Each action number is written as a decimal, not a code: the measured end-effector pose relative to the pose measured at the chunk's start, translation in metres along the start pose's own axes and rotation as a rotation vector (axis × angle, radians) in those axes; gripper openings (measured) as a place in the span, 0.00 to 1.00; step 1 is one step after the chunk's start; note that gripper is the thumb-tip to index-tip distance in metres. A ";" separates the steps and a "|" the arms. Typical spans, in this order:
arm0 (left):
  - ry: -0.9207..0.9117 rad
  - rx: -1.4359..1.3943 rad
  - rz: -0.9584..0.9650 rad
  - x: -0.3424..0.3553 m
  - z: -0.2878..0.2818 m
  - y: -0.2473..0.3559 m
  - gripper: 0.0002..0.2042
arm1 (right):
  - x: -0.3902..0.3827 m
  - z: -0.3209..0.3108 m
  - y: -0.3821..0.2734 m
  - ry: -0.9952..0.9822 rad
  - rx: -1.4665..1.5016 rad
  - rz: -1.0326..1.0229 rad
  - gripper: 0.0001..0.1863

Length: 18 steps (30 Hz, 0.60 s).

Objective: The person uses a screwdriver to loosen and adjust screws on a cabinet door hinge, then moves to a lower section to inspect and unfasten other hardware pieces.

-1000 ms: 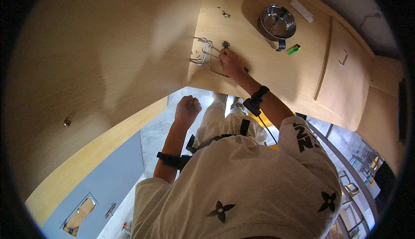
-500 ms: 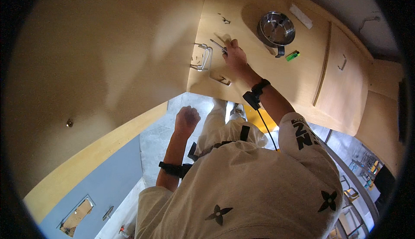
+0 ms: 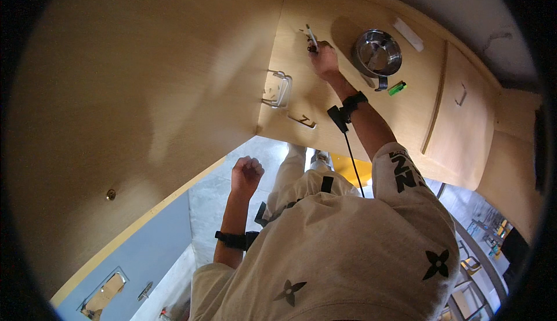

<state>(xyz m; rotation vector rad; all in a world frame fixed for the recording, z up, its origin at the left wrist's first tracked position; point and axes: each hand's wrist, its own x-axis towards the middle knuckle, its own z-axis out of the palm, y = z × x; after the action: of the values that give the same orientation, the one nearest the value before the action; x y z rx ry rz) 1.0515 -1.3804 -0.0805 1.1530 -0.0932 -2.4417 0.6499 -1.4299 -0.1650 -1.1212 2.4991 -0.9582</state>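
My right hand (image 3: 325,60) is closed around a slim pale rod (image 3: 311,34), whose kind I cannot make out, with its free end pointing up and away. Some small dark hardware (image 3: 312,47) shows at the fingertips, partly hidden by them. My left hand (image 3: 247,175) hangs low in front of my body beside the big upright wood panel (image 3: 174,77), fingers curled in, with nothing visible in it. To the right of my right hand stands a shiny steel cup (image 3: 396,60) with a handle. A green lighter (image 3: 397,88) lies near that handle.
Two metal handle-like brackets, one (image 3: 283,92) by the panel's edge and one flat (image 3: 301,122), are near small loose screws (image 3: 270,91). A white strip (image 3: 408,34) lies behind the cup. A raised board (image 3: 461,100) with a small handle is at right.
My right hand has moved away from me, from beside the bracket to the small dark hardware; its rod now points more upward. The left hand stays low, still curled.
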 end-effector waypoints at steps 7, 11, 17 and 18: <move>0.063 0.030 -0.041 0.011 0.006 -0.006 0.10 | -0.008 -0.014 0.016 -0.111 -0.069 0.075 0.18; -0.004 0.010 -0.046 0.014 0.009 -0.009 0.10 | -0.019 -0.029 0.005 -0.218 -0.094 0.199 0.20; 0.057 0.017 -0.050 0.013 0.017 -0.011 0.11 | -0.056 -0.038 -0.005 -0.225 -0.145 -0.025 0.20; 0.056 0.016 -0.052 0.012 0.018 -0.013 0.11 | -0.074 -0.041 -0.015 -0.363 -0.207 -0.056 0.19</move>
<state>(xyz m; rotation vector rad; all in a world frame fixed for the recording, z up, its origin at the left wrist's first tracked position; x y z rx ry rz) 1.0270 -1.3760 -0.0805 1.2442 -0.0662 -2.4557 0.6900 -1.3643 -0.1278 -1.2993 2.3131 -0.4613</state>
